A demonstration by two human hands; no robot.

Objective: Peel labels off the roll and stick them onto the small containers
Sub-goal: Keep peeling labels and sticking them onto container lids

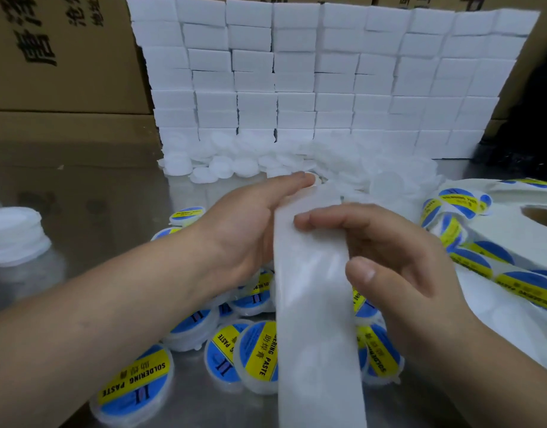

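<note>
A person's two hands work a blank backing strip point(315, 350) over a steel counter point(90, 193). The right hand point(395, 261) pinches the strip, forefinger curled across its face and thumb on its right edge. The left hand point(250, 233) lies against the strip's left edge with its fingers stretched straight forward. Its thumb is hidden behind the paper, so whether it grips cannot be told.

Below and between the hands, labelled containers point(136, 375) lie heaped on the counter. At least eight show blue-and-yellow "Soldering Paste" labels, and others are covered by the strip and the wrists.

Right of the right hand, one roll of labels point(510, 208) lies flat, with a loose run of at least five unpeeled labels point(525, 285) trailing toward the wrist. Well left of the left hand stands a small stack of white lids point(12, 233), blurred.

Just beyond the left fingertips lies a heap of unlabelled containers point(343, 162), too many and too pale to count. Behind them rises a wall of white boxes point(328, 72), about eight rows high. Brown cartons point(65, 50) stand behind and to the left.
</note>
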